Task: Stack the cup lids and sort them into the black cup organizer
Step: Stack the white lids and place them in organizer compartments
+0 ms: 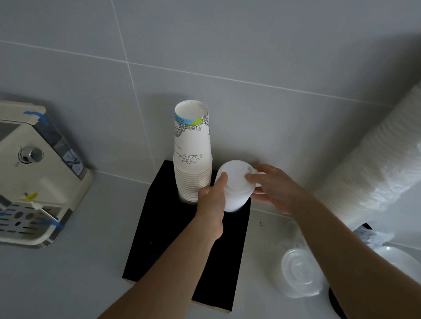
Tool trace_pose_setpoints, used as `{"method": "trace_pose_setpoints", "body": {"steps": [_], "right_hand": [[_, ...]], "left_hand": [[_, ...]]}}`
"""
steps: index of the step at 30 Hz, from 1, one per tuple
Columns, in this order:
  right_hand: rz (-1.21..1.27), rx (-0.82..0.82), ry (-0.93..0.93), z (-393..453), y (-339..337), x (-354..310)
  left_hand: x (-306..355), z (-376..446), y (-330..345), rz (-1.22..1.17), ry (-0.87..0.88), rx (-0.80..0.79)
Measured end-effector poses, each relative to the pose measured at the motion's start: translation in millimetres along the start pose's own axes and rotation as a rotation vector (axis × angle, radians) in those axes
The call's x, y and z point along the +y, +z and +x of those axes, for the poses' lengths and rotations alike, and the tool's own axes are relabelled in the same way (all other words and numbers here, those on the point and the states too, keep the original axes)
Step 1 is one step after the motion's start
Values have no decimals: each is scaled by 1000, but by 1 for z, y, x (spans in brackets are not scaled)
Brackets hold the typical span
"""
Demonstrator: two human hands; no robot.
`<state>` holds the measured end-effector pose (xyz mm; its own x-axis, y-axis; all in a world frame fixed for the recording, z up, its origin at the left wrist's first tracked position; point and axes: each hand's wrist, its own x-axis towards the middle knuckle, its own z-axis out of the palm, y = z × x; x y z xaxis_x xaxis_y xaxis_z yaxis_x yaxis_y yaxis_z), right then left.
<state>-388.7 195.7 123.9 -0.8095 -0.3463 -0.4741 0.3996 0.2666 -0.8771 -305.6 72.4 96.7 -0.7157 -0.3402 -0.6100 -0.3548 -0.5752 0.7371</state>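
Holding a white lid stack over the black organizer, the left hand and right hand are wrapping their fingers around it. It is tilting, so lids may slip off beside the paper cups.

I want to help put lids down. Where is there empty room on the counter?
Bare counter lies between the coffee machine and the black organizer. It is crowded on the right, with clear lids and a long sleeve of lids.
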Motion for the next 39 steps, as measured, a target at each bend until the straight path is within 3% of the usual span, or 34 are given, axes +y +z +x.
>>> {"method": "trace_pose_setpoints", "body": {"steps": [7, 12, 15, 26, 34, 39], "right_hand": [[-74, 50, -51, 11, 1, 8], [-500, 171, -247, 14, 3, 25], [-627, 205, -293, 14, 6, 34], [-903, 195, -363, 8, 12, 56], [-1012, 159, -269, 4, 15, 46], [-859, 141, -230, -6, 8, 35]], "left_hand": [[0, 13, 2, 171, 45, 65], [-8, 16, -4, 455, 217, 138], [-11, 11, -5, 552, 297, 161], [-36, 3, -23, 1267, 590, -7], [-27, 1, -26, 1351, 569, -38], [-14, -12, -25, 1227, 451, -96]]}}
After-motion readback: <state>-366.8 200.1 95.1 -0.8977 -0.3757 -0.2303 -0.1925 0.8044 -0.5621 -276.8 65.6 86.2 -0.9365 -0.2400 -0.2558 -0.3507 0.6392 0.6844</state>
